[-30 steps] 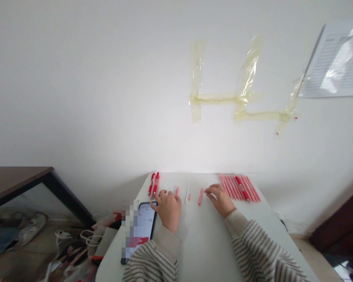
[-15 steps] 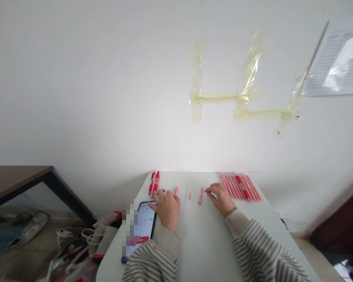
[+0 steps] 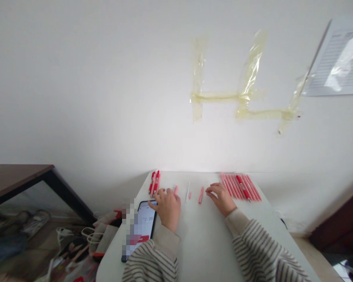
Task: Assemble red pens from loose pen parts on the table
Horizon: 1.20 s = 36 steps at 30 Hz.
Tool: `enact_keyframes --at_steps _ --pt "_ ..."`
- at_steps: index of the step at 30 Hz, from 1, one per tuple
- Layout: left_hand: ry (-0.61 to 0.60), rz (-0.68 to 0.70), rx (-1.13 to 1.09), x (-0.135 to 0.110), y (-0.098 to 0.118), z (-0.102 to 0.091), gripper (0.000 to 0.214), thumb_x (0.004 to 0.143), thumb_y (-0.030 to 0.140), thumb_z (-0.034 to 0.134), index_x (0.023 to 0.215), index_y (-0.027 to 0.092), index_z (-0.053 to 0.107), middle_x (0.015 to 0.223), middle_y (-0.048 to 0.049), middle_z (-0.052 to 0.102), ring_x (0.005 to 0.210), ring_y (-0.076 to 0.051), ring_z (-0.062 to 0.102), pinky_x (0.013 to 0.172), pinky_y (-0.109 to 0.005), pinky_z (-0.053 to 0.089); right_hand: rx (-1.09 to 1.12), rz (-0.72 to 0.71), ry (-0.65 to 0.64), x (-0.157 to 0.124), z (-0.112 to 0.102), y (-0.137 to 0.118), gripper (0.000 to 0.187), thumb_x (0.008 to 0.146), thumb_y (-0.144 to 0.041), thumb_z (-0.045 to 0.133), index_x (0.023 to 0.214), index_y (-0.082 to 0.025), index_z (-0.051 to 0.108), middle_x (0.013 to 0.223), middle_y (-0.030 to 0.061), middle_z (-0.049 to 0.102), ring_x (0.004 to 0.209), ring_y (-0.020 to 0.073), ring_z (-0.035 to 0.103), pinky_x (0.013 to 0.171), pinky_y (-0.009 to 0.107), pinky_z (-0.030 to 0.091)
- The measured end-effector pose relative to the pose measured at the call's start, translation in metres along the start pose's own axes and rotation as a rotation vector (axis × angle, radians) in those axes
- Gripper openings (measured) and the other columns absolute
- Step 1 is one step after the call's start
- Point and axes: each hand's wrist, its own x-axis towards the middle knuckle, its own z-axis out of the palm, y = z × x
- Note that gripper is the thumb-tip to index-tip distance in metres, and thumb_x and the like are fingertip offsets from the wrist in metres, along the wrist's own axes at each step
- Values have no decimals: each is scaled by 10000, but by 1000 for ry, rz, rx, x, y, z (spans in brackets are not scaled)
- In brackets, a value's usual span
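My left hand (image 3: 169,207) rests on the white table (image 3: 206,243) with its fingers apart, over the upper right corner of a phone (image 3: 145,223). Just beyond its fingertips lies a short pink pen part (image 3: 175,190), partly hidden by the hand. In the middle are a thin white pen refill (image 3: 188,192) and a tiny pink piece (image 3: 190,195). A pink pen barrel (image 3: 201,195) lies just left of my right hand (image 3: 222,200), whose fingers are loosely bent, thumb apart, holding nothing visible.
Several pink pens (image 3: 229,186) lie in a row at the back right, with a red pen (image 3: 242,188) among them. More red and pink pens (image 3: 154,183) lie back left. A wall (image 3: 106,98) borders the table's far edge. Bags and cables (image 3: 88,239) clutter the floor to the left.
Both hands and the pen parts stay in place. The view has shifted very slightly, and a shoe and trouser leg at the far left have moved a little.
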Motion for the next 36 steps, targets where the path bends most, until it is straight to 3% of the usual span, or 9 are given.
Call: enact_keyframes --at_steps 10,13,19,27,36 --pt "14 192 -214 -6 8 6 223 847 339 614 1044 288 704 1260 -74 571 1252 -299 424 1125 -609 227 70 45 29 -1 3 -3 91 895 -203 641 880 -234 725 978 79 711 1034 245 647 985 468 509" --pt "-11 229 -291 -9 12 10 196 867 390 607 995 299 724 1239 -65 585 1231 -292 447 1119 -592 253 118 60 15 -1 3 -4 88 901 -235 643 874 -230 726 972 77 710 1024 241 646 956 442 524" --pt "-98 350 -427 -11 16 15 152 790 334 715 935 309 753 1218 -45 591 1230 -261 474 1113 -485 323 193 102 -7 0 3 -8 129 887 -344 685 893 -229 741 1015 86 708 1022 236 652 955 427 529" --pt "-141 391 -494 -13 20 16 94 753 324 761 845 321 780 1179 -38 620 1299 -304 445 1155 -573 290 97 -17 36 1 4 -9 85 851 -324 745 815 -247 748 912 66 724 1051 261 591 970 470 488" --pt "-86 447 -519 -13 20 22 80 718 308 800 789 342 788 1151 -42 652 1220 -286 528 1150 -656 297 83 -14 37 -1 6 -7 117 863 -352 731 793 -263 761 950 68 710 1043 257 574 961 466 479"
